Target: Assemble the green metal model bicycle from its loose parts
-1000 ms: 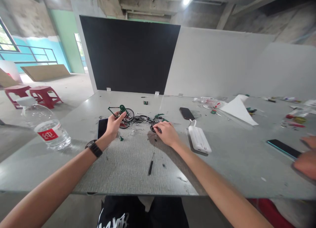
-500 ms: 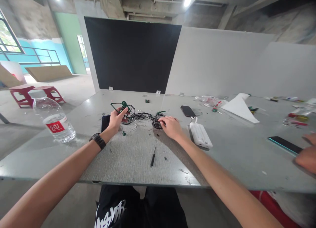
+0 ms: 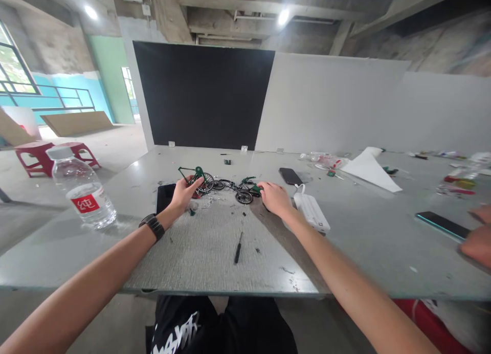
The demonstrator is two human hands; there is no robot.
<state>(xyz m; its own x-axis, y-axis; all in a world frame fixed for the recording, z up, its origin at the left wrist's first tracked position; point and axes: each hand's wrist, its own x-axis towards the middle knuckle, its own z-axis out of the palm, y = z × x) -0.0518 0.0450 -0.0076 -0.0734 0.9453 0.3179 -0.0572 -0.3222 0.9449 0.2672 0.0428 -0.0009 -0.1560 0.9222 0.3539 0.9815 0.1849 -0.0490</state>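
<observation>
In the head view my left hand point(image 3: 182, 194) pinches a small green model bicycle frame point(image 3: 198, 171), with a black spoked wheel point(image 3: 207, 182) beside the fingers. My right hand point(image 3: 274, 198) has its fingers closed at the right end of a second model bicycle point(image 3: 245, 185), on a green part there. That bicycle's front wheel point(image 3: 244, 197) rests on the table. Another wheel point(image 3: 218, 184) and dark small parts lie between the hands. A tiny green piece point(image 3: 192, 212) sits below my left hand. What lies under my right fingertips is partly hidden.
A black-handled screwdriver point(image 3: 238, 251) lies near the table's front edge. A water bottle point(image 3: 85, 195) stands left. On the right are a phone point(image 3: 290, 176), a white power bank point(image 3: 312, 211), a white paper shape point(image 3: 372, 167), and another person's hand point(image 3: 477, 245) near a second phone point(image 3: 443, 225).
My right hand has shifted from the wheel to the right, onto the green part of the second bicycle. The left hand still holds the green frame. The camera view has tilted slightly upward.
</observation>
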